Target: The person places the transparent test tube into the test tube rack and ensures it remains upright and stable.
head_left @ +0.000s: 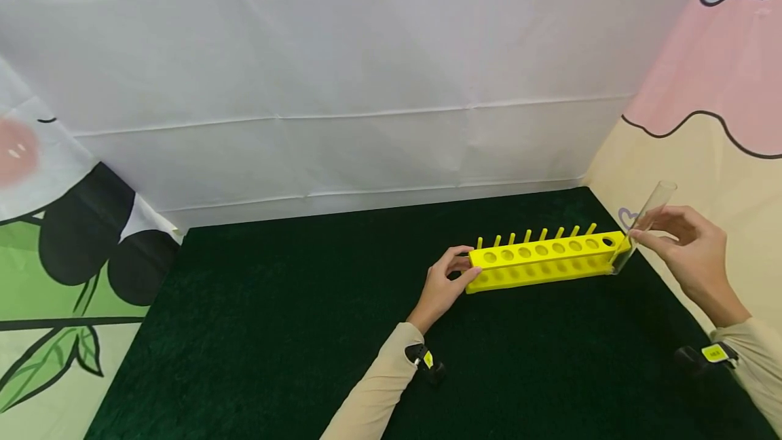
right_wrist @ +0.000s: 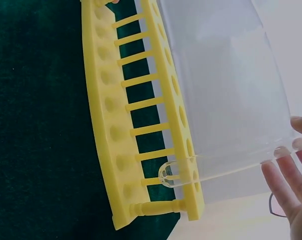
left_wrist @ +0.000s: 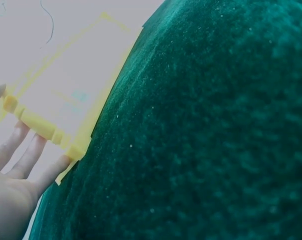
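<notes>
A yellow test tube rack [head_left: 534, 282] with one row of holes and a row of pegs along its back stands on the dark green cloth. My left hand [head_left: 442, 287] grips its left end, thumb on the near side and fingers behind. In the left wrist view the rack [left_wrist: 86, 75] looks washed out, with fingertips against its end. At the opposite end, my right hand [head_left: 696, 250] pinches a clear glass test tube [head_left: 662, 197] by its upper part. The tube leans, mouth up and to the right. Its rounded bottom [right_wrist: 167, 175] overlaps the rack's end in the right wrist view.
Dark green cloth [head_left: 275, 324] covers the table. A white fabric backdrop [head_left: 366, 87] rises behind it. Printed cloth panels flank both sides, and the right-hand panel [head_left: 690, 175] is close behind my right hand. Each wrist wears a strapped camera.
</notes>
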Action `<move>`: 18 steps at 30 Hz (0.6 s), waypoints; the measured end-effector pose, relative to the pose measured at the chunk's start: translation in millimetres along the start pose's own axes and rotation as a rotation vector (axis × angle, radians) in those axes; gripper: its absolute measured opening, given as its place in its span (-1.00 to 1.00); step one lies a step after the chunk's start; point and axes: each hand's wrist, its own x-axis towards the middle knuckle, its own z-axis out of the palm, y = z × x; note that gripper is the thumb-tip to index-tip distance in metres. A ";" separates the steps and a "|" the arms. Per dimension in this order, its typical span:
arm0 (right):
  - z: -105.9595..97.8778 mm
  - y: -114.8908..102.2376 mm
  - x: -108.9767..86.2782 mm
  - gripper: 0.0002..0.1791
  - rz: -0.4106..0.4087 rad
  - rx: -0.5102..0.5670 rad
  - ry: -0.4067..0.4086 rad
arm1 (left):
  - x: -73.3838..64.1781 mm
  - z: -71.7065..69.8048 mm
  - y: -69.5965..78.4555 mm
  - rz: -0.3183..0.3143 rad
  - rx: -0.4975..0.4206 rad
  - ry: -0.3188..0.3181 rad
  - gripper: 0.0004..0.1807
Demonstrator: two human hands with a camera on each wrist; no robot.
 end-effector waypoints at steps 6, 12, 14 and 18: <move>-1.4 1.4 4.8 -0.61 -0.009 0.053 0.003 | 0.5 0.2 -0.1 -0.002 0.006 0.003 -0.49; -2.4 2.4 8.8 -0.62 -0.021 0.013 0.007 | 1.0 0.3 0.3 0.002 -0.004 0.006 -0.51; -2.5 2.3 10.0 -0.62 -0.024 -0.016 0.004 | 0.9 0.3 0.8 0.006 -0.009 0.006 -0.51; -2.4 1.4 11.6 -0.62 -0.023 -0.042 0.003 | 0.7 1.1 1.0 0.000 -0.006 0.008 -0.52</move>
